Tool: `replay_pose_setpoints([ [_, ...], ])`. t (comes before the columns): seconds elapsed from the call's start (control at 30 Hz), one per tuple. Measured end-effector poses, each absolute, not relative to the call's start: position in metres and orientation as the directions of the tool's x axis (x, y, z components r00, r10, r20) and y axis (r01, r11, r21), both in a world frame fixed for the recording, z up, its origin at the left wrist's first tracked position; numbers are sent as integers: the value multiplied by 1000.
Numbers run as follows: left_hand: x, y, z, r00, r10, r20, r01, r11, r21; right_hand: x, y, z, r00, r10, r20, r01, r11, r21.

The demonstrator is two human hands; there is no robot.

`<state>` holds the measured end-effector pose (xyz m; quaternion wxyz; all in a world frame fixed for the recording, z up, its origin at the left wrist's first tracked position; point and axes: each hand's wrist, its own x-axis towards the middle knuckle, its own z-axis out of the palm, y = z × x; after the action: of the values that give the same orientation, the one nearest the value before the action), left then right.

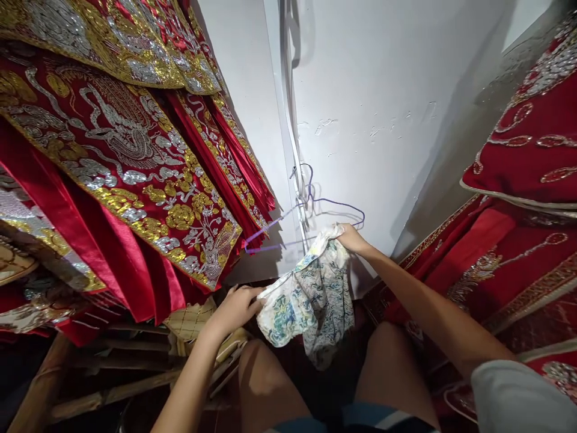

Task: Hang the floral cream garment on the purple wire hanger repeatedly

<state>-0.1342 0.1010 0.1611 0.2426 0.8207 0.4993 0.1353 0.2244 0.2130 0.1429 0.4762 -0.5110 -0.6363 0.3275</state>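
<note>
A white garment (311, 294) with a blue, green and yellow print hangs slanted between my hands. It has a band along its upper edge and two loose panels below; I cannot tell its exact kind. My left hand (241, 308) grips its lower left end. At the upper right end, my right hand (352, 238) is closed on the band, close to the right end of a purple hanger (336, 201). The hanger hangs by its hook at a narrow white strip on the wall. The garment's upper right end partly covers the hanger's lower bar.
Red costumes (135, 156) with gold and silver sequins hang on the left. More red beaded cloth (532, 138) hangs on the right. A white wall (378, 78) stands ahead. A bamboo frame (112, 394) is at lower left, near my knees.
</note>
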Motion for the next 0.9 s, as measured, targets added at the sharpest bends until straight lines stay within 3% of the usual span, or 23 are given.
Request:
replay_pose_setpoints([
  [0.23, -127, 113, 163, 245, 913, 327, 523, -408, 748, 254, 189, 149, 154, 936, 317, 459, 216, -862],
  [0.4, -105, 124, 185, 154, 874, 461, 542, -465, 700, 251, 175, 151, 177, 938, 298, 456, 190, -870],
  [0.47, -94, 131, 199, 197, 837, 511, 530, -529, 663, 243, 169, 148, 159, 950, 267, 419, 180, -890],
  [0.57, -77, 145, 219, 302, 779, 550, 546, -614, 569, 230, 157, 148, 67, 966, 250, 349, 212, -913],
  [0.7, -70, 165, 226, 240, 763, 600, 596, -604, 529, 231, 134, 156, -52, 950, 307, 273, 309, -911],
  [0.9, -81, 179, 220, 294, 700, 652, 617, -659, 430, 263, 119, 160, 365, 848, 383, 156, 350, -924],
])
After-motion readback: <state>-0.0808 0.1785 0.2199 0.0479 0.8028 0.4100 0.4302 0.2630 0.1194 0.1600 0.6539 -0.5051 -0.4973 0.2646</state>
